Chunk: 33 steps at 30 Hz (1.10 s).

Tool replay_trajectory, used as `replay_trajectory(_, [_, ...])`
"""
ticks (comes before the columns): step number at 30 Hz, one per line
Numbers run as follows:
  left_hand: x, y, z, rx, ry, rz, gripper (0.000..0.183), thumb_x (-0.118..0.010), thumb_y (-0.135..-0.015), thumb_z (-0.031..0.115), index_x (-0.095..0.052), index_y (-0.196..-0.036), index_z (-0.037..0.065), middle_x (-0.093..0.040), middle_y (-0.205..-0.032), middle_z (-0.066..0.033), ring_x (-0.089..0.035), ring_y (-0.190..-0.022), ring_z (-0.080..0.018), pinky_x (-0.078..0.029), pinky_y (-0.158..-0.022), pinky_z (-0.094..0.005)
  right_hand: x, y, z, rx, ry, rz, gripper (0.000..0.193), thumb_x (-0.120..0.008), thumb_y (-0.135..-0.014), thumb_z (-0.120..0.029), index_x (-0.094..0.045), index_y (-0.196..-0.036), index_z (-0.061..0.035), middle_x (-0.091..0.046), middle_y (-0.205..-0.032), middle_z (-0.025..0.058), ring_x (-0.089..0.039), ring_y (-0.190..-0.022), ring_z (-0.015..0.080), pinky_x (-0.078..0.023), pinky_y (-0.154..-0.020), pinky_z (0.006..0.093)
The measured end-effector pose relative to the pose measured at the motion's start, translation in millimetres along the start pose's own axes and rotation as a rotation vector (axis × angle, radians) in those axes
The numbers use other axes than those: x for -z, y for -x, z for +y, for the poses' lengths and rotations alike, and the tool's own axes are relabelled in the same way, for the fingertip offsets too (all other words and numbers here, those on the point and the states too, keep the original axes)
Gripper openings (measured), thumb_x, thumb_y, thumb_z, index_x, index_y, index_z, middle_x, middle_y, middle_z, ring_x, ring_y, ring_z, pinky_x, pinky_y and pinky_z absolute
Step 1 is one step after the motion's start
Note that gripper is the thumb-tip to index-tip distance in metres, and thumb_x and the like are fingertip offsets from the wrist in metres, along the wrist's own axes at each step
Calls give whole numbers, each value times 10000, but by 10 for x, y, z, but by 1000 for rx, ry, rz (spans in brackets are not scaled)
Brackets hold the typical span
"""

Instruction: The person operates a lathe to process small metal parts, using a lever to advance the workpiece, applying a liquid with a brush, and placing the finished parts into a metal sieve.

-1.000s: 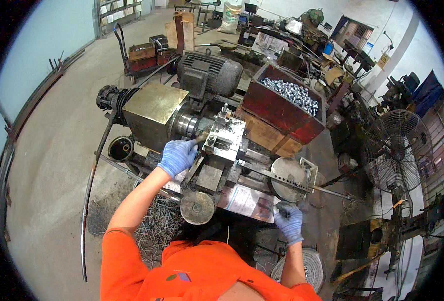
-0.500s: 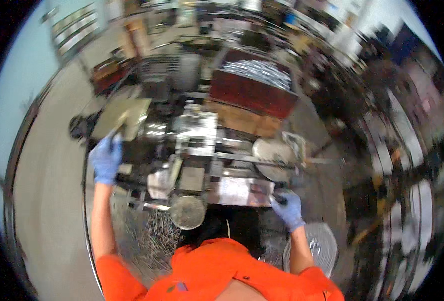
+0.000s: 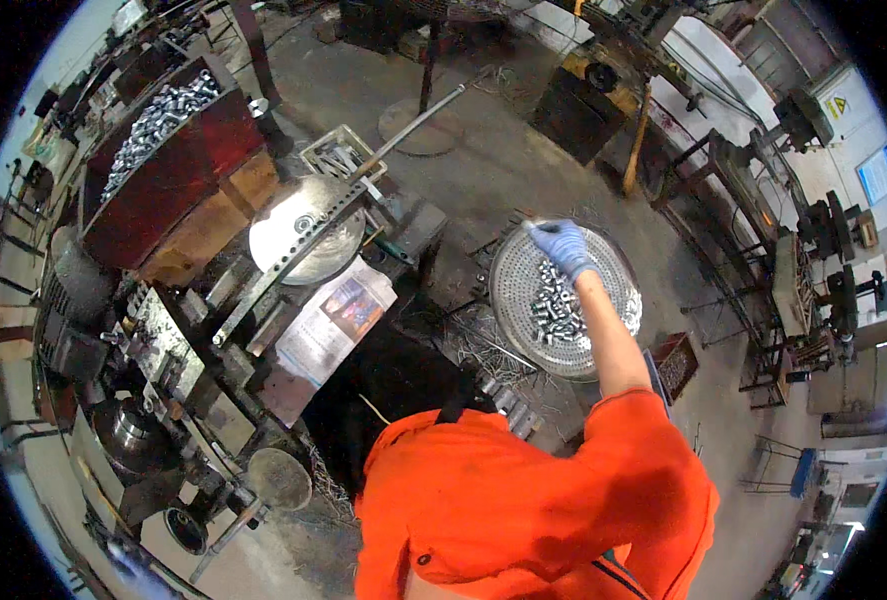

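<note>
My right hand (image 3: 563,250), in a blue glove, reaches over the far part of a round perforated metal tray (image 3: 513,290). Its fingers are closed together; a small pale spot shows at their tips, too small to name. Below the hand, a heap of short shiny metal cylinders (image 3: 555,315) lies in the tray. My left hand (image 3: 135,570) is a dim, blurred bluish glove at the lower left rim, beside the machine's handwheel (image 3: 185,530); its fingers cannot be made out. Left of me stands the machine, with a dark round chuck (image 3: 133,430).
A red bin (image 3: 178,165) full of metal parts stands at the far left. A perforated bar (image 3: 293,255) crosses a round metal disc (image 3: 273,235), close to a printed sheet (image 3: 323,325). Metal shavings (image 3: 488,345) lie near the tray. A small red box (image 3: 675,365) stands right of it.
The view has swung to the right. My right hand has left the printed sheet's corner and moved over the tray. My left hand, earlier at the machine's flat yellowish plate, is now near the rim.
</note>
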<state>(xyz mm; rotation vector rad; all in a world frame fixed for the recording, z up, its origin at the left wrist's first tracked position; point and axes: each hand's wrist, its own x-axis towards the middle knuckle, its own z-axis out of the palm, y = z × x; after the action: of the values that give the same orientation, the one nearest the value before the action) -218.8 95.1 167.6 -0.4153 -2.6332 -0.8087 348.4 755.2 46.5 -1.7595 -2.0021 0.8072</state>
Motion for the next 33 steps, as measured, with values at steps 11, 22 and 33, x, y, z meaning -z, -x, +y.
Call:
replay_trajectory(11, [277,725,862,139,-6,206,445,-504,-913,371,-657,-808,-33,-592,-571,-112,-539,-463,-199,-460,-453,-337,-557,-433,1082,-219,559,-271,568,-594,-724,-522,-649,-1020,-40,-597,-1099,195,-565,-1048,327,-439,-894,383])
replay_trajectory(22, [264,845,612,154,108,61,431,-521,-902,360,-580,-1098,-19,-590,-825,-133,-563,-663,-204,-486,-580,-308,-505,-557,845,-57,451,-18,529,-639,-725,-507,-674,-794,16,-657,-780,195,-649,-739,293,-495,-687,369])
replay_trajectory(33, [-1118,1244,2600,-83,551,-730,444,-553,-850,394,-627,-1014,-12,-605,-675,-41,-538,-578,-121,-429,-536,-258,-1010,1506,-2443,1252,-412,-460,165,-717,-711,-186,-657,-807,-66,-598,-1017,146,-581,-929,294,-469,-793,365])
